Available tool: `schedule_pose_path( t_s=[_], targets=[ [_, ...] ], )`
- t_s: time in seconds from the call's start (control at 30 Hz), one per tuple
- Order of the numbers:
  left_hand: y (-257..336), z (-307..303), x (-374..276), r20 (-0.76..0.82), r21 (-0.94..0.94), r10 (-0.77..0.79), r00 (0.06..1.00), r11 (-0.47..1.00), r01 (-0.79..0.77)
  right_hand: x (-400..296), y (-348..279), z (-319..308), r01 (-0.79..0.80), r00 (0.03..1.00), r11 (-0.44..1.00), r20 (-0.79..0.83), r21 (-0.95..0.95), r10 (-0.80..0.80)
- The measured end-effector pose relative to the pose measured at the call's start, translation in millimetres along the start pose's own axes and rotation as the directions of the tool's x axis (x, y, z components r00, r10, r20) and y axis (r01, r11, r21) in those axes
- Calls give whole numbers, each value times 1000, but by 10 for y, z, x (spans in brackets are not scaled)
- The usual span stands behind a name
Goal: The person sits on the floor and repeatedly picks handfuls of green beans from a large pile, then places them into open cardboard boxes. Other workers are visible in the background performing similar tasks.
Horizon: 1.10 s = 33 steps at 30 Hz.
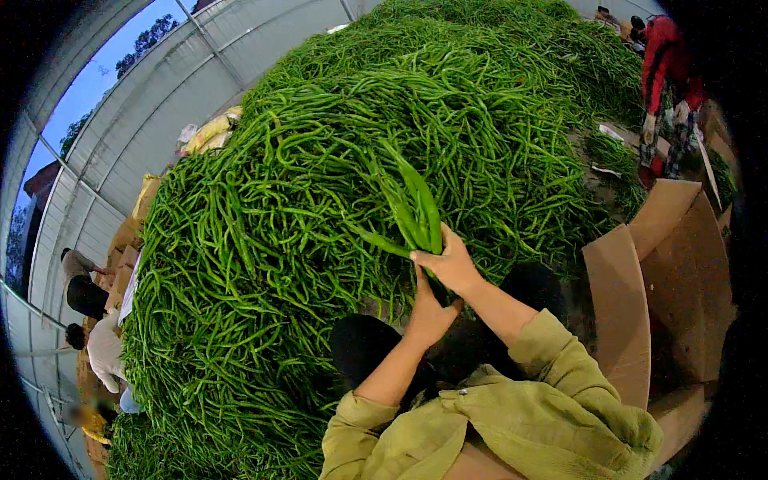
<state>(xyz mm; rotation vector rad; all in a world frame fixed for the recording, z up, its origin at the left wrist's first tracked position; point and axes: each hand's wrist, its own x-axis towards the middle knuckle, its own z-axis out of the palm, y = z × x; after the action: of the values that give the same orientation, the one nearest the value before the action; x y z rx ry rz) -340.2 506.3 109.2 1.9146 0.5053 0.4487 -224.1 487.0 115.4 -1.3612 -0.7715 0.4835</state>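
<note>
My right hand grips a small bunch of long green chili peppers near their lower ends. The peppers fan out upward, over a large heap of similar green peppers. Just below, my left hand is raised close under the right one, with its thumb apart from its fingers. Part of its palm side is hard to make out, so I cannot tell whether it holds anything. My bent knees in dark cloth are at the near edge of the heap.
An open cardboard box stands close at my right. Beyond it a person in red bends over. Several people, one in a pale top, are along the left edge near cardboard boxes. Yellow sacks lie behind the heap, by a pale wall.
</note>
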Motion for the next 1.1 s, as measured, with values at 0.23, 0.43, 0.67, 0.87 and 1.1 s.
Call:
schedule_pose_path(
  t_s=[0.23, 0.43, 0.67, 0.87, 1.1],
  targets=[
    [-370, 66, 192, -59, -468, -128, 990, 880, 85, -192, 232, -297, -317, 948, 813, 180, 489, 261],
    [-496, 144, 193, -127, -387, -194, 973, 913, 131, -332, 331, -360, -358, 934, 800, 195, 482, 301],
    [-398, 64, 273, 1, -236, -213, 977, 949, 207, -320, 461, -526, -425, 902, 760, 157, 493, 402],
    [-589, 0, 320, 2, -223, -256, 967, 942, 250, -349, 486, -525, -459, 887, 776, 173, 432, 429],
    [-843, -223, 547, -258, -381, -514, 818, 832, 402, -313, 536, -584, -291, 951, 655, 137, 697, 277]
  ],
)
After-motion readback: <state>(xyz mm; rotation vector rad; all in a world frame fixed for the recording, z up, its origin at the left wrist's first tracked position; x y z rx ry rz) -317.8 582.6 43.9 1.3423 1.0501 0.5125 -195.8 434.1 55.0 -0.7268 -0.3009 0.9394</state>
